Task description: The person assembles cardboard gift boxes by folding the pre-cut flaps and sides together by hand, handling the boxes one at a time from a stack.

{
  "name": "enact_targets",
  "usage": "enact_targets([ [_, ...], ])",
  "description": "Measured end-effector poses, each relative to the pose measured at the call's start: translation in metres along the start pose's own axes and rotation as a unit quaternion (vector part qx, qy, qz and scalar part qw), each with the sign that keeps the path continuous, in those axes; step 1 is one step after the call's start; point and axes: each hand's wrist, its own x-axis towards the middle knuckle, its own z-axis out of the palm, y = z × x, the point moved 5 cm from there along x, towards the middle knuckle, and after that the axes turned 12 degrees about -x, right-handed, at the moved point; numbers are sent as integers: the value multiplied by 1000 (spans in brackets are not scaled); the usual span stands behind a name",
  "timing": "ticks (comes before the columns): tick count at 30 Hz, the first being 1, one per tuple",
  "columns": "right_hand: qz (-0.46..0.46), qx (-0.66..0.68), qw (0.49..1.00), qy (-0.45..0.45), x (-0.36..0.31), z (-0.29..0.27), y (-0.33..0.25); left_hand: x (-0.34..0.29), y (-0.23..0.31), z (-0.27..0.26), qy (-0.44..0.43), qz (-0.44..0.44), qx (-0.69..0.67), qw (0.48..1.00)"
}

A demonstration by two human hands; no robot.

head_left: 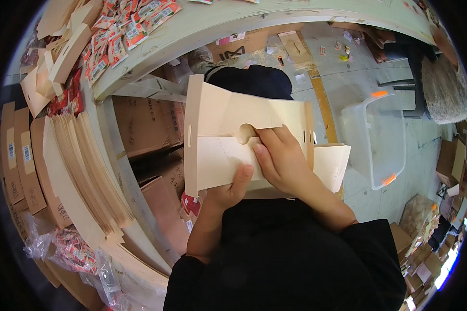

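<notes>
Above my lap I hold a partly folded cream cardboard box [218,155], with slotted end panels and a rounded cut-out where its flaps meet in the middle. My left hand [229,193] grips the near edge, its thumb lying on top of the panel and its fingers hidden beneath. The fingers of my right hand [283,158] are curled at the cut-out, pinching the flap edge there; some fingertips are hidden under the cardboard. From the right end of the box an unfolded side flap [331,165] sticks out.
Left of me, a stack of flat cardboard blanks [83,171] stands on the bench. Red-and-white sachets [135,31] lie heaped on the far table [233,26]. A clear plastic bin [384,142] with orange latches sits on the floor at right, near another person [443,85].
</notes>
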Motion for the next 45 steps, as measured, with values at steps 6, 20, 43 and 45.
enact_targets([
  [6, -43, 110, 993, -22, -4, -10, 0, -31, -40, -27, -60, 20, -16, 998],
  [20, -92, 41, 993, -60, -1, -10, -11, -1, -4, -31, -126, -77, -282, 948],
  [43, -178, -22, 964, -199, -14, 13, -47, 10, -40, 14, 41, -244, -682, 688],
  [45, -174, -58, 964, -194, -12, 9, -49, 9, -34, 13, 44, -216, -655, 723],
])
